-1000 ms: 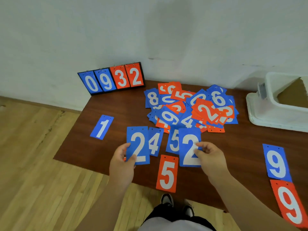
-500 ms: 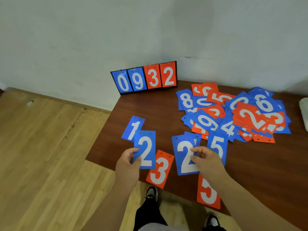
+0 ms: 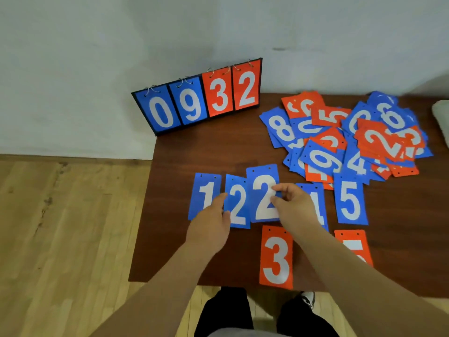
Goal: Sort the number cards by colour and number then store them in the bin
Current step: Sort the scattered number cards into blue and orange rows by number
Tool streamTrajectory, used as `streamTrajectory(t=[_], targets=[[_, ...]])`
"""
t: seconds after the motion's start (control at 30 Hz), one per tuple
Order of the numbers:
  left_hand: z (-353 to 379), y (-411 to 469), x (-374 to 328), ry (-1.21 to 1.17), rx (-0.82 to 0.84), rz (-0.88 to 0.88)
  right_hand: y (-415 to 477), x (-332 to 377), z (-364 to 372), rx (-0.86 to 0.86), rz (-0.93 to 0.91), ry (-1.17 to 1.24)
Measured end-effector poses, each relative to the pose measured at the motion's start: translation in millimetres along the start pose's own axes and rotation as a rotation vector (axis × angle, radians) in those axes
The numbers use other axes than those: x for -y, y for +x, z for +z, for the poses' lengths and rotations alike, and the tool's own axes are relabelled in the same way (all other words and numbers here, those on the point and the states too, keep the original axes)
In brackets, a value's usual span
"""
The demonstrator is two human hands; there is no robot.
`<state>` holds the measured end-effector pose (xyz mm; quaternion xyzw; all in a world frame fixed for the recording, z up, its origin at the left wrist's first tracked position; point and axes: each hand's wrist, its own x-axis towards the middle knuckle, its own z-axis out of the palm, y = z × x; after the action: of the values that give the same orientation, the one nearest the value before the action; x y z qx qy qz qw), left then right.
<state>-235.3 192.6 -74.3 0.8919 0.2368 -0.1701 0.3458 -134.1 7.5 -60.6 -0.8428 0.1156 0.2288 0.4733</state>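
A person stands at a brown table (image 3: 184,152) with number cards laid out near its front edge. The left hand (image 3: 211,222) lies palm down across the lower part of a blue 1 (image 3: 202,190) and the left edge of a blue 2 (image 3: 238,205), its fingers flat; whether it grips either card cannot be told. The right hand (image 3: 295,206) pinches a second blue 2 (image 3: 263,190) at its right edge, thumb and fingers closed on it. This card overlaps the right side of the first 2 and sits slightly further back. To the right, a blue 4 (image 3: 317,203) is partly hidden under the right hand, and a blue 5 (image 3: 349,200) lies beside it. Nearer the person lie a red 3 (image 3: 277,257) and a red 5 (image 3: 353,246), the latter partly covered by the right forearm. A loose pile (image 3: 345,135) of blue and red cards fills the back right of the table. A flip scoreboard (image 3: 199,98) reading 0 9 3 2 stands at the back left corner. A white edge at the far right may be the bin (image 3: 442,117).
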Motion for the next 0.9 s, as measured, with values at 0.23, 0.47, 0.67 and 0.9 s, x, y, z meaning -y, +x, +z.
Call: streamTrajectory(t=[0.23,0.47,0.67,0.9], targets=[[-8,10,43,0.376,-0.054,0.158,3,-3,46,0.082,-0.072,-0.259],[-4,20,71,0.551,-0.010,0.180,-5,-25,73,0.250,-0.390,-1.002],[-7,20,83,0.543,-0.054,0.101,0,-23,84,0.208,-0.426,-1.051],[-17,30,86,0.539,-0.030,0.095,6,-13,104,0.157,-0.447,-0.994]])
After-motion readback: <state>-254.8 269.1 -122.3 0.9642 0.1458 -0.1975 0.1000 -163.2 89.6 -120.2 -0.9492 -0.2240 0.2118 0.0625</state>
